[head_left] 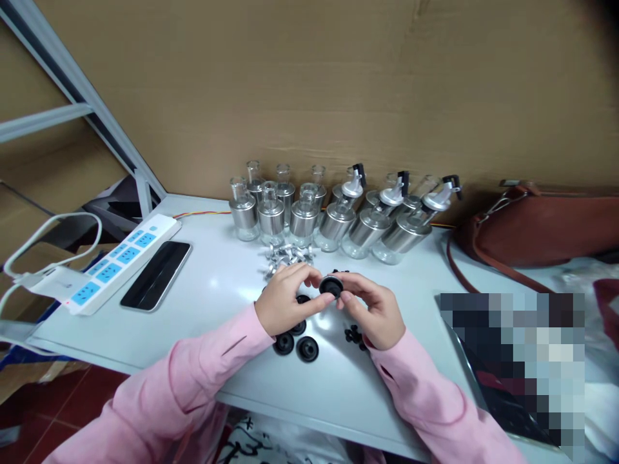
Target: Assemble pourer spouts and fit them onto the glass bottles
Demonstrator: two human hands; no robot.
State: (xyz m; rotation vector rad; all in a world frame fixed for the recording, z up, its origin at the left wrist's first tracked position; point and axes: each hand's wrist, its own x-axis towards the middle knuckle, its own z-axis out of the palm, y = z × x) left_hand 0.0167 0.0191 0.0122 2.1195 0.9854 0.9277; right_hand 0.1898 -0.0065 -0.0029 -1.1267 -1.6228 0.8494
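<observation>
Between my two hands, over the middle of the table, I hold a round black stopper cap with a silvery rim (331,286). My left hand (289,298) pinches its left and lower edge, while my right hand (374,308) grips it from the right. Several similar black round caps (308,348) lie below my left hand, some partly hidden by it. Small black parts (353,334) sit beside my right wrist. Just behind my left hand is a pile of silvery metal pieces (289,255).
Glass bottles with steel sleeves (304,222) stand in rows at the back; three in front carry pourer tops (391,193). A power strip (123,261) and a phone (155,276) lie at left. At right are a brown bag (541,225) and a dark, partly pixelated flat object (493,386).
</observation>
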